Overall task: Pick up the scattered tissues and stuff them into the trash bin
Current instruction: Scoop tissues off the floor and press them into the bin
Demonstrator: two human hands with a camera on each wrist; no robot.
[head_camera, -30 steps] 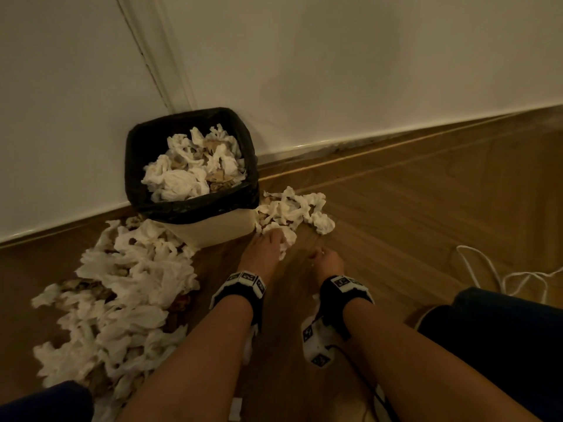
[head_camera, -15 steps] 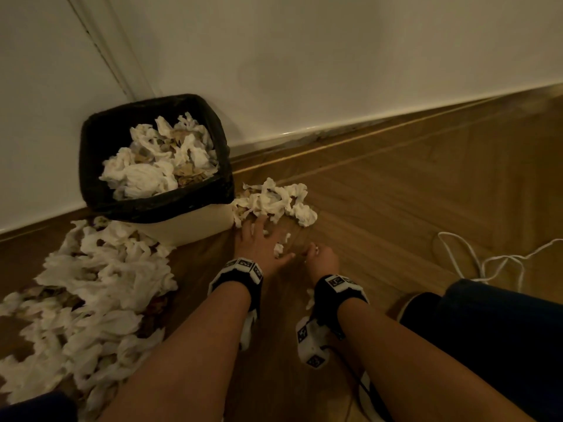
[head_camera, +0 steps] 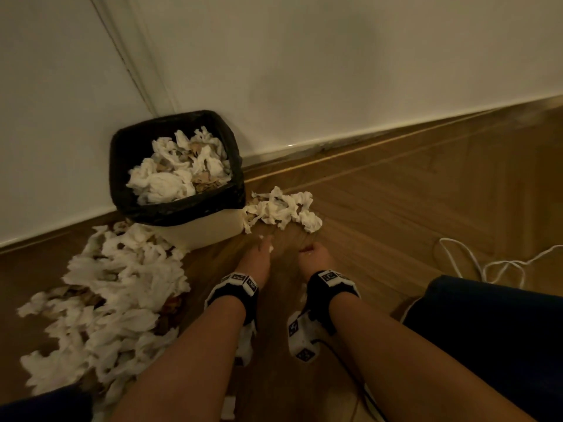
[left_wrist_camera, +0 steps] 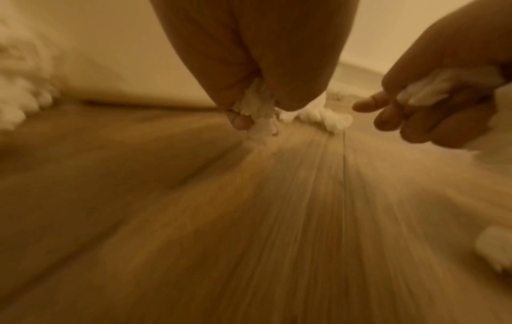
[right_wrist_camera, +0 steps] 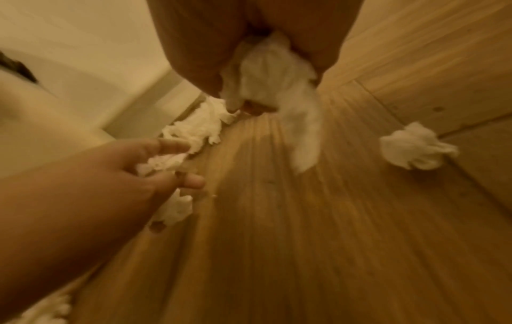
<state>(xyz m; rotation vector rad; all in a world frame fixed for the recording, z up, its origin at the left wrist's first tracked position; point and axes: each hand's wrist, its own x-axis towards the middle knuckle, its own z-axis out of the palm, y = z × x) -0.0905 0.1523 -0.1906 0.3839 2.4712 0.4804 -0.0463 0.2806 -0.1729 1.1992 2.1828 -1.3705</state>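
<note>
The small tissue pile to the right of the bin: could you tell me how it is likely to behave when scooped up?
The small tissue pile looks crumpled and loose, so it would probably compress easily and come up in separate wads. The tissue held in the right hand droops limply, suggesting floppy, very light material. Brownish scraps among the wads may drop out.

bin (head_camera: pixel 158 208) in corner | tissues (head_camera: pixel 115 287) left | clump (head_camera: pixel 283 210) right
</note>
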